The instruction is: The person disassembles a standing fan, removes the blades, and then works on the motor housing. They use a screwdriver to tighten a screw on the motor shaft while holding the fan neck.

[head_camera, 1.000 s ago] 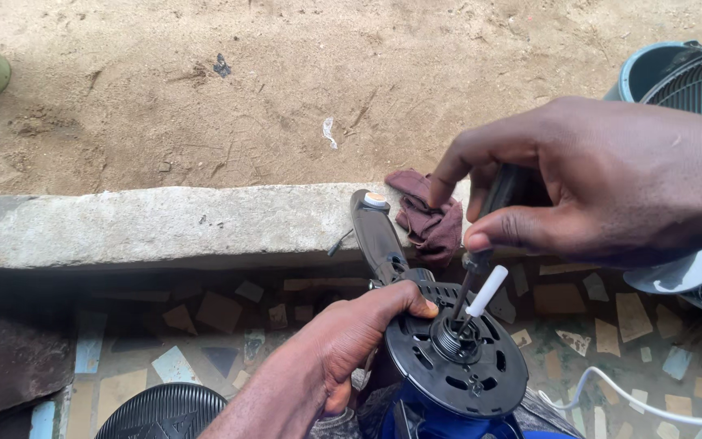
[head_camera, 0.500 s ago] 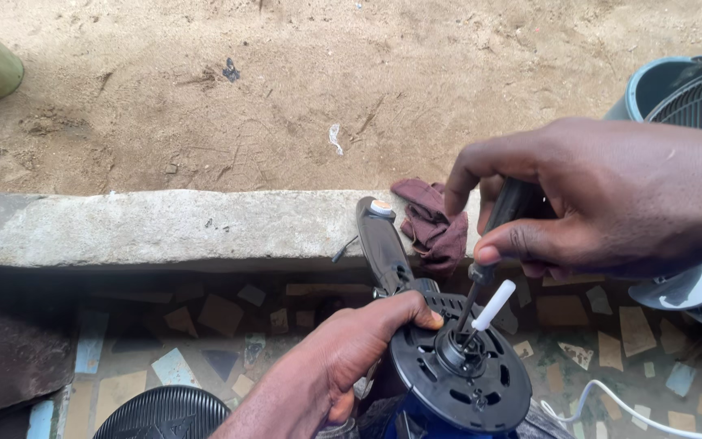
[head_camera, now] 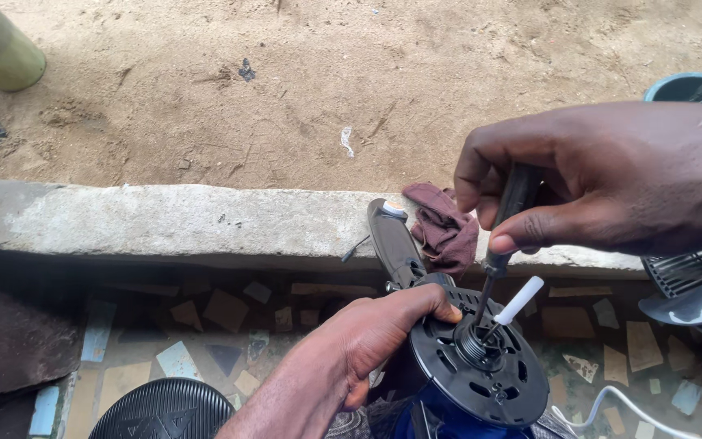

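The left hand point(head_camera: 351, 349) has a tight grip on the round black plastic motor cover point(head_camera: 481, 362). The right hand point(head_camera: 603, 183) pinches a thin screwdriver point(head_camera: 501, 244), its tip at the shiny metal middle beside a white shaft point(head_camera: 520, 299).

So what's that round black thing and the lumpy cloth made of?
The round black cover the left hand steadies looks like moulded plastic: matt, with neat slots. The maroon rag looks like soft woven cloth, crumpled in folds. The ledge under it seems rough concrete.
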